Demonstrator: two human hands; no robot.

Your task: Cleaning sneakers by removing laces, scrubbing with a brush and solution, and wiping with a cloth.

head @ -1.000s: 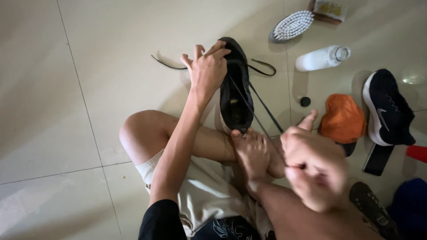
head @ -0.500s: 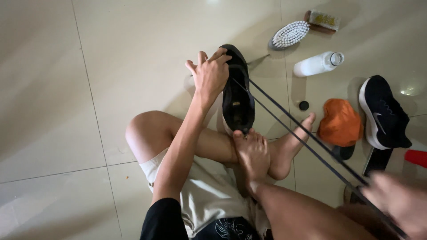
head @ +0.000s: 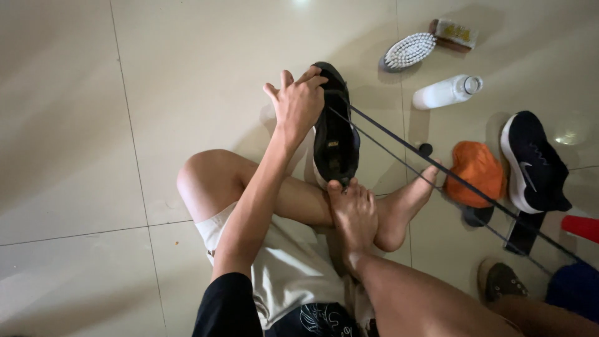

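Observation:
I sit cross-legged on a pale tiled floor. My left hand grips the toe end of a black shoe that stands on the floor in front of my bare feet. Two strands of dark shoelace run taut from the shoe's front eyelets down to the right and past the frame's right edge. My right hand is out of the picture; only a bit of its forearm shows at the bottom right corner.
Far right lie a white-bristled brush, a small wooden-backed brush, a white bottle on its side and its black cap. Nearer are an orange cloth, a second black sneaker, a red object and blue cloth.
My right hand has pulled the laces from near my feet out to the lower right and left the frame; the slack laces are now taut. My left hand still holds the shoe.

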